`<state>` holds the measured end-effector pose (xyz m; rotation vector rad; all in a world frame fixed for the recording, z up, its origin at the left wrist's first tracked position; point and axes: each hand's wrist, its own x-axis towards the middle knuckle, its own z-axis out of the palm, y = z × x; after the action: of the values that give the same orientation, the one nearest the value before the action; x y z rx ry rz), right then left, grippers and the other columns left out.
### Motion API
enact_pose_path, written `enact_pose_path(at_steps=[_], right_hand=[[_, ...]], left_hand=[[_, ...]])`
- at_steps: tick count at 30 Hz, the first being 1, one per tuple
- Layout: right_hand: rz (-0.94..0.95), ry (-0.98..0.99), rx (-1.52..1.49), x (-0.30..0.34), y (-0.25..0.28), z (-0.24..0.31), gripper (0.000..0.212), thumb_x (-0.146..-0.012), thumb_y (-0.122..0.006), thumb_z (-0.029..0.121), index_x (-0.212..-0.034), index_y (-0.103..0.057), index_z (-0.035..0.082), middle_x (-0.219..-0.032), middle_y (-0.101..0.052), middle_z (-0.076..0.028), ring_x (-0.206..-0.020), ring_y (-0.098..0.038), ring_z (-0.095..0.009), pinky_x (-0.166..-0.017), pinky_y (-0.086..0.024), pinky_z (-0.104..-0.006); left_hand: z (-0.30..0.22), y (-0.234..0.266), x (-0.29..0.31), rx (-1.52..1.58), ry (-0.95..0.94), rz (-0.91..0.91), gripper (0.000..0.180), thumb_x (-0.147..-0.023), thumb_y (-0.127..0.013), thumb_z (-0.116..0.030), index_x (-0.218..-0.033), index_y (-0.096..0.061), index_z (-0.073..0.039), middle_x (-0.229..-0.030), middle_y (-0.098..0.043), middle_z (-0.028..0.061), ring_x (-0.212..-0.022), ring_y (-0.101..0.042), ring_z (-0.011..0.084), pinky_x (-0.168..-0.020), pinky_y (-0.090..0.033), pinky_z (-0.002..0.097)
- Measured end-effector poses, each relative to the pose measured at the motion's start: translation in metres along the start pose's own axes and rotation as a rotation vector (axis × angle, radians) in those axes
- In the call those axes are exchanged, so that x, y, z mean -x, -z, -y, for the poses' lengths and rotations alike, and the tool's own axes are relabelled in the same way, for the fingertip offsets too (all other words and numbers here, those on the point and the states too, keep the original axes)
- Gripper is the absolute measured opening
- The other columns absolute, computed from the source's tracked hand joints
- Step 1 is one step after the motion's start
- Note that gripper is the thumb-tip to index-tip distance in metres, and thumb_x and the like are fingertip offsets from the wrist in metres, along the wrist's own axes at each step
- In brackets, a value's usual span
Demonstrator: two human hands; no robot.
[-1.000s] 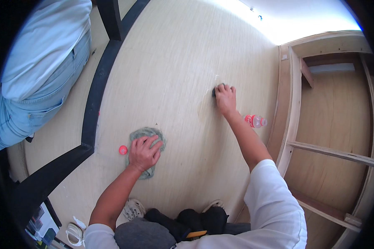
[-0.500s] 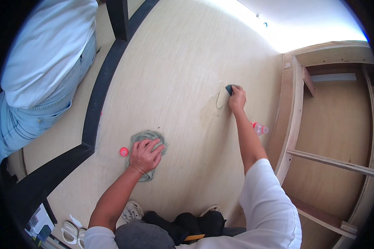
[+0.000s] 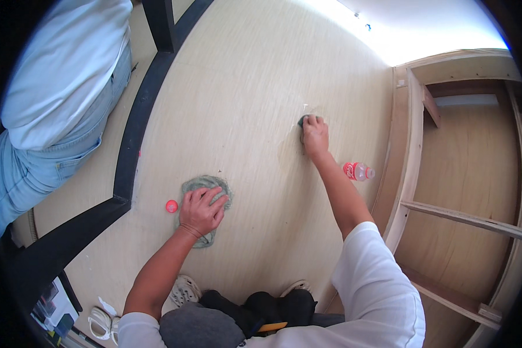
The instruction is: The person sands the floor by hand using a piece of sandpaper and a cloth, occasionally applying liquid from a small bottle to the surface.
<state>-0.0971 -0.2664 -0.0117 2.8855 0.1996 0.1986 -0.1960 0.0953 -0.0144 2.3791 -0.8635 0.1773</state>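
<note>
My left hand [image 3: 202,213] lies with fingers spread on a crumpled grey-green rag [image 3: 198,183], pressing it to the pale wood-grain floor [image 3: 243,191]. Close to the rag's left side is a round red bottle cap [image 3: 171,206]. Farther out, my right hand [image 3: 315,139] grips a small dark green scouring pad [image 3: 301,120] against the floor, and the fingers hide most of it. Around the pad, a damp, slightly darker patch [image 3: 289,145] shows. Beside my right forearm a clear plastic bottle [image 3: 358,171] with a red label lies on its side.
At the right stands an open wooden frame [image 3: 414,145] with crossbars. A black metal frame [image 3: 134,133] curves along the left, and beyond it is another person [image 3: 69,87] in a white top and jeans. White shoes [image 3: 100,322] sit at the lower left.
My right hand has shifted left with the scouring pad, uncovering more of the bottle. The left hand stays spread on the rag. The view has tilted slightly.
</note>
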Motion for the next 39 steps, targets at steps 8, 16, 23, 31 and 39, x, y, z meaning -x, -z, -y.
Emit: enact_pose_path(at_steps=[8, 16, 23, 31, 39], right_hand=[[0.065, 0.046, -0.003, -0.010, 0.017, 0.009, 0.016, -0.073, -0.049, 0.007, -0.085, -0.058, 0.003, -0.088, -0.053, -0.007, -0.087, -0.051, -0.023, -0.073, -0.042, -0.0359], [0.114, 0.026, 0.013, 0.023, 0.016, 0.029, 0.023, -0.073, -0.050, 0.009, -0.093, -0.059, 0.004, -0.093, -0.054, -0.006, -0.092, -0.051, -0.023, -0.077, -0.040, -0.0355], [0.135, 0.030, 0.108, -0.008, 0.017, 0.006, 0.016, -0.070, -0.051, 0.007, -0.082, -0.061, 0.004, -0.091, -0.054, -0.006, -0.089, -0.050, -0.023, -0.077, -0.039, -0.0358], [0.179, 0.121, 0.117, -0.016, 0.027, 0.008, 0.014, -0.070, -0.050, 0.006, -0.078, -0.061, 0.004, -0.089, -0.054, -0.006, -0.089, -0.050, -0.021, -0.078, -0.037, -0.0341], [0.135, 0.150, 0.065, 0.010, 0.022, 0.020, 0.013, -0.069, -0.051, 0.007, -0.075, -0.062, 0.005, -0.088, -0.054, -0.005, -0.089, -0.050, -0.021, -0.077, -0.038, -0.0347]], left_hand=[[0.003, 0.000, 0.008, -0.003, 0.018, -0.012, 0.027, -0.063, -0.063, -0.020, -0.090, -0.064, -0.020, -0.104, -0.057, -0.0028, -0.092, -0.050, 0.0193, -0.077, -0.037, 0.0358], [0.007, 0.001, 0.010, 0.004, 0.026, 0.007, 0.028, -0.064, -0.063, -0.020, -0.091, -0.063, -0.020, -0.106, -0.057, -0.0029, -0.094, -0.049, 0.0192, -0.078, -0.037, 0.0360], [0.004, -0.003, 0.006, 0.024, 0.015, 0.004, 0.027, -0.064, -0.062, -0.020, -0.091, -0.063, -0.021, -0.106, -0.056, -0.0032, -0.094, -0.049, 0.0186, -0.077, -0.037, 0.0359], [0.007, -0.002, 0.008, -0.003, 0.000, -0.028, 0.025, -0.065, -0.061, -0.020, -0.090, -0.063, -0.021, -0.104, -0.056, -0.0039, -0.091, -0.049, 0.0176, -0.074, -0.036, 0.0339], [0.006, -0.002, 0.009, 0.015, 0.023, -0.017, 0.025, -0.065, -0.061, -0.020, -0.090, -0.063, -0.021, -0.104, -0.057, -0.0037, -0.092, -0.049, 0.0180, -0.076, -0.036, 0.0348]])
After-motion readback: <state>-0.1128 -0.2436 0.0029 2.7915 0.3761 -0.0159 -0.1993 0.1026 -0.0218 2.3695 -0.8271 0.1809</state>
